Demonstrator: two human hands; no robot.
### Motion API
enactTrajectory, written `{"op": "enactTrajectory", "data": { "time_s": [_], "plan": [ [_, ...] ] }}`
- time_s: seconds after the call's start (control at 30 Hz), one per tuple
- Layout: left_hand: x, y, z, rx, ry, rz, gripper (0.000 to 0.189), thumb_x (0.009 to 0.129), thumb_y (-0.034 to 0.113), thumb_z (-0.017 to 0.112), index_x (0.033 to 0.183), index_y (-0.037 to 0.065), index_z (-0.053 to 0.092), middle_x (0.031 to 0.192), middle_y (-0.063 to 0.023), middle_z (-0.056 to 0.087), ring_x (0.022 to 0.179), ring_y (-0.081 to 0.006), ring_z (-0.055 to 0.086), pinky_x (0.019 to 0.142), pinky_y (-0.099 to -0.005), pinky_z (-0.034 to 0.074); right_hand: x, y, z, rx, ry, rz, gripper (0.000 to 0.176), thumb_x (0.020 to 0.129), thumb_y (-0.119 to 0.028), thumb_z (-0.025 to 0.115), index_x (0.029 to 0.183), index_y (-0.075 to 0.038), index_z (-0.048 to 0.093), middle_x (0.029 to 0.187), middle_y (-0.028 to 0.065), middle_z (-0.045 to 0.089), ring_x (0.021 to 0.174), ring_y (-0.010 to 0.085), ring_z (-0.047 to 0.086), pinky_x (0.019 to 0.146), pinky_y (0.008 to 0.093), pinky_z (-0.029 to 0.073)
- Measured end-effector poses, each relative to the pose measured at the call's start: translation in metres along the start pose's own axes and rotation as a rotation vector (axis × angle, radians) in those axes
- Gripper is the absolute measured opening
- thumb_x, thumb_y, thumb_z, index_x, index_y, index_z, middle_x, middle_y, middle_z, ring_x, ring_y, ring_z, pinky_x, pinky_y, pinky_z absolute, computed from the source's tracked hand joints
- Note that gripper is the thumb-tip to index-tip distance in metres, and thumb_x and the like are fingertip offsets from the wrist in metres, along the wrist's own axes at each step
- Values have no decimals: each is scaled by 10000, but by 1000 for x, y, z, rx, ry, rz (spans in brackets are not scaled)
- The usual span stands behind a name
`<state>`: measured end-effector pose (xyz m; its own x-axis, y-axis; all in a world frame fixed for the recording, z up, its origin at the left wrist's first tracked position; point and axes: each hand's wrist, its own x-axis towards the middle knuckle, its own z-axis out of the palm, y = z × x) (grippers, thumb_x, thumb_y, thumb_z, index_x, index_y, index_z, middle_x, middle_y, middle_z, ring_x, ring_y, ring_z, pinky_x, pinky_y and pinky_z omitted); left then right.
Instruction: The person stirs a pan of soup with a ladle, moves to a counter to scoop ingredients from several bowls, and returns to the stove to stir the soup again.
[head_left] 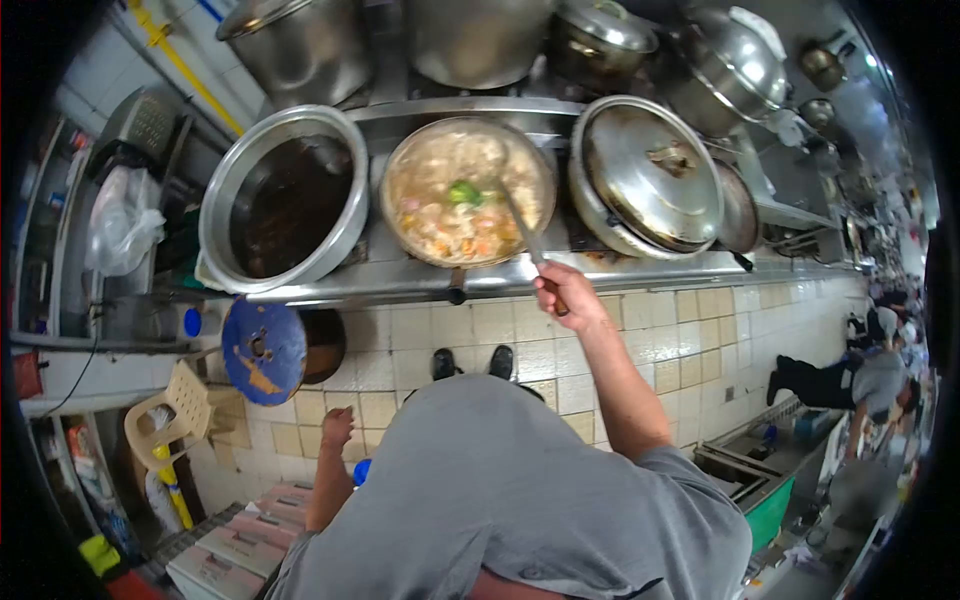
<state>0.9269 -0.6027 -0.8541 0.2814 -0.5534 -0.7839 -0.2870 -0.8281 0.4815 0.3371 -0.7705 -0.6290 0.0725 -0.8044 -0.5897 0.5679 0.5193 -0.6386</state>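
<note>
floor (690,330): beige-and-white tiles; wall (108,58): white tiles; pipe (194,80): yellow; chair (187,398): beige plastic

Head camera, looking forward and steeply down.
One very wide view, bent at the rim: the wearer's grey shirt (500,470), very near, fills six o'clock; the stove (400,284), slightly farther, spans ten to two; the tiled floor (480,320) lies between; the right hand (568,296) sits just off centre at three o'clock, with a distant co-worker (885,378) tipped sideways beyond.

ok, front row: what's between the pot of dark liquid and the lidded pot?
A pan of food; the right hand holds a utensil in it. Head view.
</note>
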Motion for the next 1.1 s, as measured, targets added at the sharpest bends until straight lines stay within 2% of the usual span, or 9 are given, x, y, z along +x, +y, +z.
{"op": "enactTrajectory", "data": {
  "time_s": [0.1,0.17,0.23,0.3,0.37,0.43,0.83,1.0,1.1],
  "plan": [
    [-17,-3,-8,-1,67,-8,320,942,391,680,993,76,657,836,-38,677,643,-146,604,517,-341,497,-2,0,-8,214,-49,121,161,994,-222,636,930,-101,551,734,25,603,494,94,455,425,267,360],
    [-6,-14,-14,-4,-2,-119,286,973,356,646,1058,84,635,842,-43,650,644,-168,602,510,-364,492,-7,-2,-12,342,-143,194,164,1004,-228,625,1088,-90,603,753,8,578,510,83,437,444,246,343],
    [9,-36,-18,10,19,-104,285,983,348,629,1090,84,628,862,-51,651,665,-163,606,527,-365,496,-15,-4,-7,363,-138,200,299,1013,-223,609,1264,-61,600,785,-9,573,507,55,408,439,226,325],
    [33,-68,-28,163,-145,68,336,980,368,628,1139,72,632,909,-59,676,708,-164,623,570,-363,516,-22,-2,-6,279,-158,152,301,1015,-225,607,1267,-61,600,788,-10,568,505,53,407,432,224,320],
    [18,-64,-24,202,-88,172,375,978,385,627,1170,64,634,924,-59,693,717,-167,631,585,-362,524,-29,0,-5,181,-121,114,281,1016,-222,606,1254,-73,610,788,-8,564,494,49,400,424,220,310],
    [-7,-27,-12,29,-3,-117,381,975,399,631,1141,57,647,927,-58,699,722,-166,637,583,-361,526,-34,2,-10,173,-199,90,255,1007,-234,624,1210,-81,603,780,-3,582,494,59,436,398,230,329],
    [6,11,-3,58,-7,-46,331,965,380,677,1029,56,659,842,-49,665,634,-143,598,490,-320,479,-107,-3,-3,-45,-80,-37,294,1035,-192,559,1277,-27,583,783,34,579,420,63,429,335,221,328],
    [11,14,0,41,-7,12,338,955,364,695,1011,31,663,827,-71,668,614,-149,601,448,-315,464,-144,-17,12,-305,50,-38,400,1017,-139,557,1388,10,546,776,29,567,428,67,449,344,211,332],
    [11,16,1,39,-18,18,355,952,369,697,1015,21,662,833,-74,672,627,-152,612,453,-313,474,-155,-16,7,-416,64,-71,370,978,-96,581,1333,8,583,723,9,544,449,82,472,384,239,346]
  ]
}}
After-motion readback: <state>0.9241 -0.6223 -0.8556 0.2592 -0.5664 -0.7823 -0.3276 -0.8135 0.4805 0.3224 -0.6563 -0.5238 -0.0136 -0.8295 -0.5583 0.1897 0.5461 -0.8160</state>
